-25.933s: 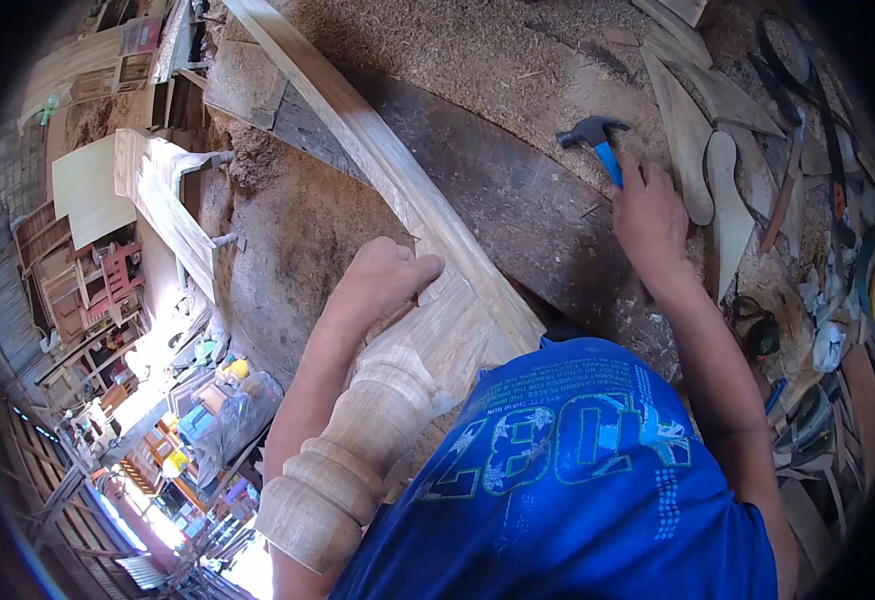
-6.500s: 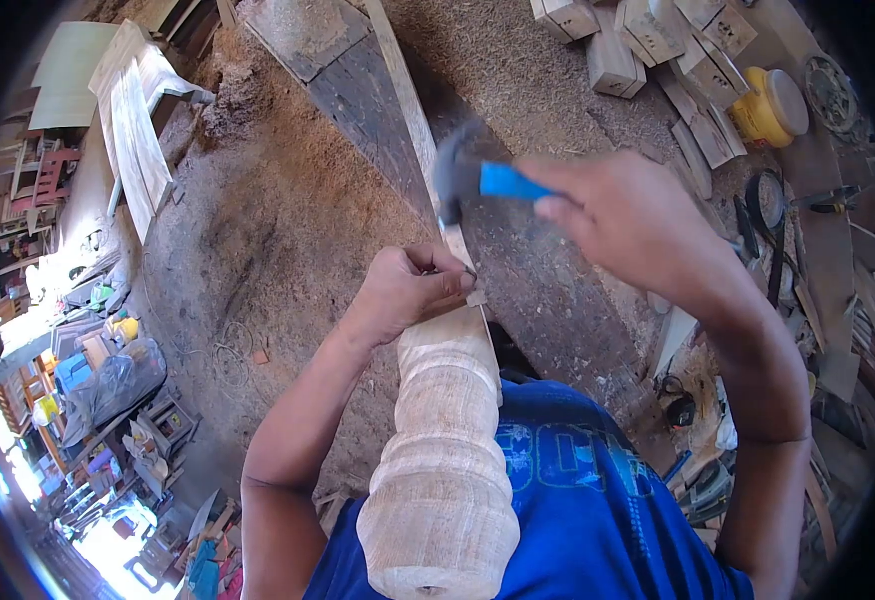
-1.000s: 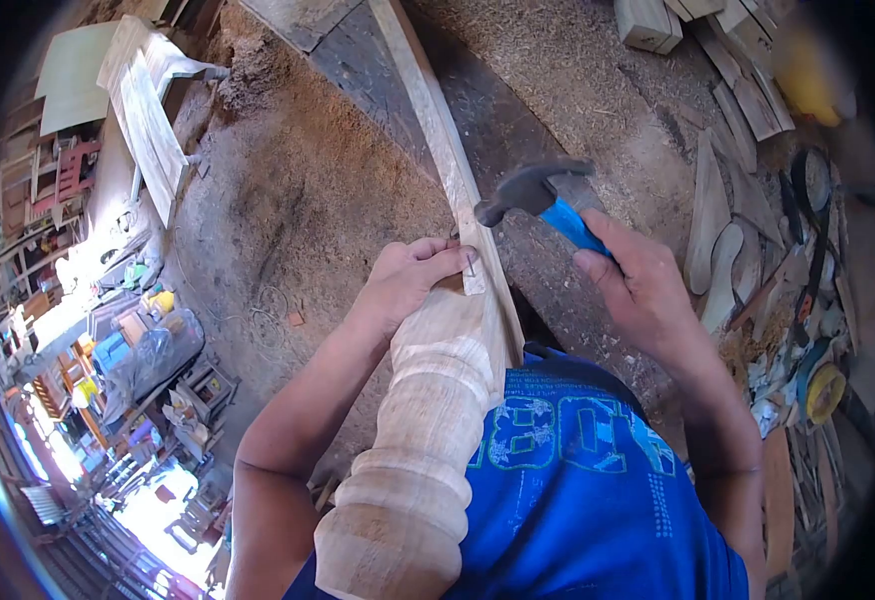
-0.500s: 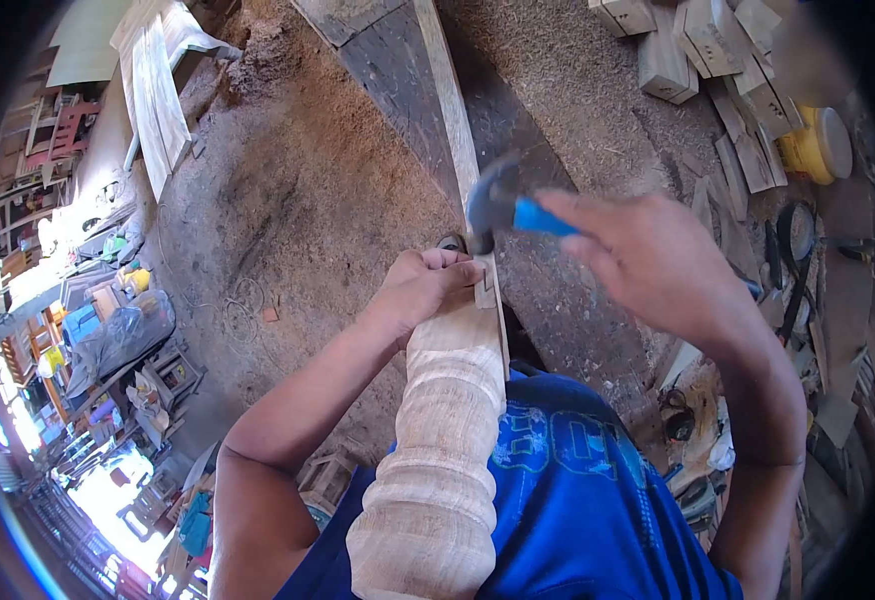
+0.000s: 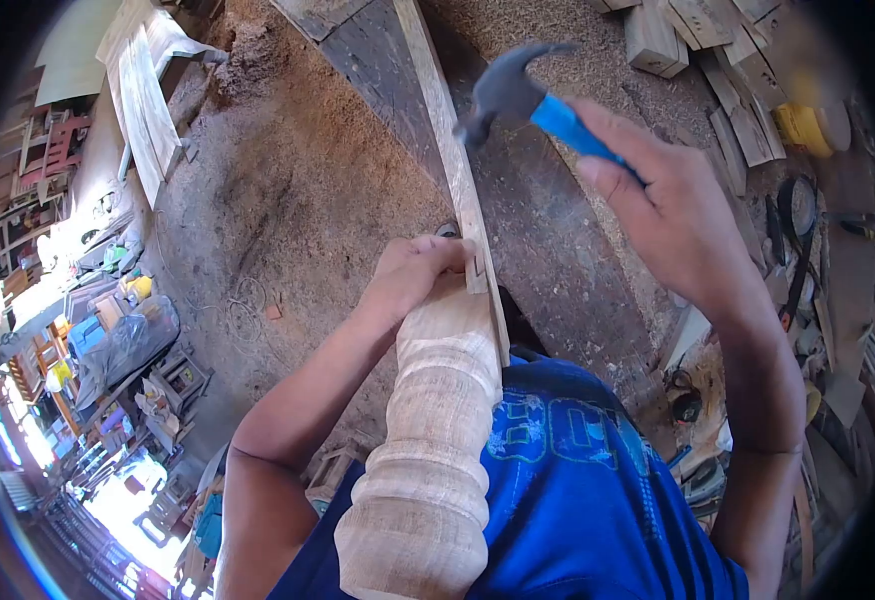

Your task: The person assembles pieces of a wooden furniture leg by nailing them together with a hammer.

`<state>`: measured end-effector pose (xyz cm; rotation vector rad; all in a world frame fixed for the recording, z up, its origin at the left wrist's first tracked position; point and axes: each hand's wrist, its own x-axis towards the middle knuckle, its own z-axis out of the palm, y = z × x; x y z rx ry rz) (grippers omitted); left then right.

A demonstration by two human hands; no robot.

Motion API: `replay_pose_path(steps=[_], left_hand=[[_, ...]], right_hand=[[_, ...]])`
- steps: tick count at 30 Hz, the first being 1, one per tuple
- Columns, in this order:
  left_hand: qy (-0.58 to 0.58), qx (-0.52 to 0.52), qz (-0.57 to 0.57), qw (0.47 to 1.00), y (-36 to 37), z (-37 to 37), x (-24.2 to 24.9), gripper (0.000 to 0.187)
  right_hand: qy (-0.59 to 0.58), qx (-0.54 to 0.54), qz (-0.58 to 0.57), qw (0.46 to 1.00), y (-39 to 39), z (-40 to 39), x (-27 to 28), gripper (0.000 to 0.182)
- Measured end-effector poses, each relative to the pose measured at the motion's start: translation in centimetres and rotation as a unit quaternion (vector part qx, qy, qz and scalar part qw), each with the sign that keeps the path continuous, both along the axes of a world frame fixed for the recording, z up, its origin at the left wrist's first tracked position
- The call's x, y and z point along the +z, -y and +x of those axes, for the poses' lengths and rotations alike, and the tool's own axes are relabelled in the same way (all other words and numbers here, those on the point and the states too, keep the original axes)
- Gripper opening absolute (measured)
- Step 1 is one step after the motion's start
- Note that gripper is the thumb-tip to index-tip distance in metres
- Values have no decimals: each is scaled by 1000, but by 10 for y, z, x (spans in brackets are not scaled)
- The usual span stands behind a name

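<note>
Over sawdust floor [image 5: 298, 200], right hand [image 5: 673, 215] aloft.

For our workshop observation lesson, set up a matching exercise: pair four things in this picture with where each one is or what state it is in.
Things:
1. hammer
2. turned wooden leg
3. long wooden rail
4. yellow container

Places or states:
a. gripped near its top by the left hand
b. raised in the right hand
c. among the wood offcuts at far right
d. runs away across the sawdust-covered bench

Pairs: 1-b, 2-a, 3-d, 4-c
</note>
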<state>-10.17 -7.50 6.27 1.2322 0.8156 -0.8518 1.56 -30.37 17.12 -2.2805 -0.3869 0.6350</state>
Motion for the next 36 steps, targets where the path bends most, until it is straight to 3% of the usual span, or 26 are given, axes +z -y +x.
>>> replay_pose_path(steps=[1,3,4,6,7,9,10,11,12,13,15,17,19,23,24,25,26,27,28,29,31,32,33,34,35,36], left_hand=[[18,11,27,999,2,2,1,26],[41,26,53,997,2,5,-3,32],[30,2,55,998,0,5,-11,36],[20,-20,56,998,0,5,-19,40],[22,0,41,999,2,5,-20,41],[27,20,27,999,3,4,-26,42],[31,28,23,999,2,2,-33,41],[36,37,20,998,2,1,-36,41],[39,37,20,998,0,1,-34,41],[74,5,39,996,-3,1,-32,42],[110,-33,55,992,-3,4,-31,43],[52,-15,71,996,1,5,-33,42],[52,16,48,997,3,0,-36,42],[49,9,65,997,4,7,-20,41],[53,0,69,996,4,8,-18,40],[53,2,68,996,1,4,-24,40],[67,1,28,997,-6,-1,-38,40],[79,3,-11,997,-8,-1,-35,39],[65,-23,91,993,3,4,-29,41],[62,-22,91,994,2,2,-30,41],[81,15,53,995,2,1,-32,42],[84,14,53,995,3,0,-33,42],[90,14,56,994,3,-1,-33,42],[96,15,60,993,2,-1,-33,43],[98,17,61,993,0,0,-31,43],[92,0,53,994,-3,-1,-29,44]], right_hand=[[0,-1,1,1000,3,-3,-2,41],[27,132,-34,990,8,-12,-13,42],[31,133,-35,990,7,-14,-20,42],[226,50,98,968,1,-15,-29,38],[227,52,98,968,-1,-10,-19,38],[120,-130,133,975,-4,6,8,42],[195,-122,170,958,-3,13,-3,38],[197,-123,170,958,1,7,-6,38],[114,27,24,993,4,-3,-7,38],[26,176,-124,976,6,-8,-9,39],[69,195,-83,975,5,-13,-17,37],[109,219,-43,969,3,-10,-14,35],[126,-69,53,988,-10,1,4,34],[134,-135,43,981,-4,2,7,35],[123,71,-40,989,1,-16,-6,35],[104,273,-121,949,5,-27,-14,36],[105,272,-123,949,9,-26,-19,36],[151,223,-46,962,9,-22,-21,36],[197,173,34,965,5,-17,-22,35],[194,173,35,965,6,-13,-15,35],[61,-148,72,984,-5,3,21,35],[186,-141,133,963,-1,9,9,36],[190,-140,134,962,3,0,0,36],[129,15,4,991,6,-14,-8,39],[63,169,-126,975,8,-22,-10,43],[63,169,-127,975,9,-23,-4,43]])
